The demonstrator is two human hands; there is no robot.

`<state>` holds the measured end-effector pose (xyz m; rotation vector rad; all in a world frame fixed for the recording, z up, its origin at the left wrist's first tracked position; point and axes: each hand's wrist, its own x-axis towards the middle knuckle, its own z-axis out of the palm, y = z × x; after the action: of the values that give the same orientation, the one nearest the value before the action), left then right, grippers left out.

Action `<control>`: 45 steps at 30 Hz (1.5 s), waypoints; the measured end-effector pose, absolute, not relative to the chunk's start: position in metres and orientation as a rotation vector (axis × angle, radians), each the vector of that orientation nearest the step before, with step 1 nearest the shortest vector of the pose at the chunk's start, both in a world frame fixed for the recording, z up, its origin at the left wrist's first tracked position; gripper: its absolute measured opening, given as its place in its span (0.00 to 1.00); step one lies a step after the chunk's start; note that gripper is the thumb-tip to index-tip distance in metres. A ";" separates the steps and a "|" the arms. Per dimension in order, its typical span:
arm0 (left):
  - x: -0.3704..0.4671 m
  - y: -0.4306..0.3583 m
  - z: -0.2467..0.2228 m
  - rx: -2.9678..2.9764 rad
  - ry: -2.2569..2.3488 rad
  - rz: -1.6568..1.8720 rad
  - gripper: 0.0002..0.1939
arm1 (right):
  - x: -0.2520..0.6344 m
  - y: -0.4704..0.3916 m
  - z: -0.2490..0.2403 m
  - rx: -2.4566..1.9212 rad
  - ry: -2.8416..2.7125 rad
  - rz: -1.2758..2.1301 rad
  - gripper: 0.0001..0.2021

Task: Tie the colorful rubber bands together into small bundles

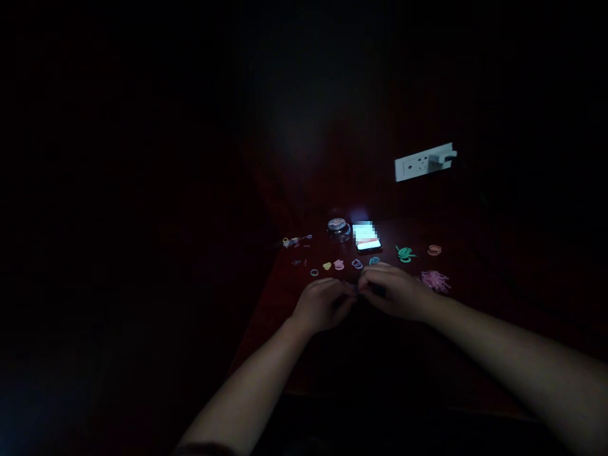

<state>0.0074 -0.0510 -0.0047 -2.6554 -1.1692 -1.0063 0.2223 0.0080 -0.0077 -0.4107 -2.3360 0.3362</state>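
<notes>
My left hand [323,305] and my right hand [396,291] meet over the near part of the dark table, fingertips pinched almost together. Between them shows a small purplish band [350,288], dim and partly covered by the fingers. Just beyond lie small coloured bands in little groups: yellow bands [327,266], pink bands [339,265], purple bands [356,264] and blue bands [375,260]. A single bluish band [314,272] sits beyond my left hand. Past my right wrist is a pile of pink-purple bands [434,281].
Behind the groups stand a lidded clear jar [338,229] and a phone with a lit screen [367,236]. Green bands [405,254] and orange bands [434,250] lie to the right, mixed bands [292,242] at the left edge. A wall socket [422,163] holds a plug.
</notes>
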 end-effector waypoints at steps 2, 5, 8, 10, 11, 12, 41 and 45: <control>0.008 -0.061 -0.005 -2.602 -1.241 -1.044 0.03 | 0.220 0.004 -0.007 -0.389 -2.356 0.335 0.04; 0.004 -0.076 -0.004 -2.564 -1.309 -1.040 0.03 | 0.215 -0.002 -0.004 -0.335 -2.380 0.324 0.05; -0.012 -0.089 -0.006 -2.525 -1.399 -1.019 0.03 | 0.214 -0.006 -0.002 -0.298 -2.379 0.318 0.05; -0.028 -0.094 -0.011 -2.436 -1.539 -1.064 0.04 | 0.215 -0.004 -0.002 -0.302 -2.364 0.307 0.04; -0.037 -0.095 -0.015 -2.368 -1.637 -1.103 0.05 | 0.216 -0.002 -0.002 -0.315 -2.354 0.297 0.04; -0.046 -0.095 -0.019 -2.284 -1.746 -1.153 0.05 | 0.218 0.001 -0.002 -0.331 -2.344 0.286 0.03; -0.080 -0.068 -0.047 -2.097 -2.128 -1.149 0.09 | 0.230 0.019 -0.004 -0.485 -2.159 0.334 0.03; -0.080 -0.068 -0.048 -2.101 -2.120 -1.160 0.09 | 0.230 0.019 -0.003 -0.491 -2.168 0.325 0.04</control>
<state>-0.0804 -0.0681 -0.0478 -2.1012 -2.1198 -1.1604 0.2301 0.0186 -0.0034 -0.4913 -2.1675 0.3252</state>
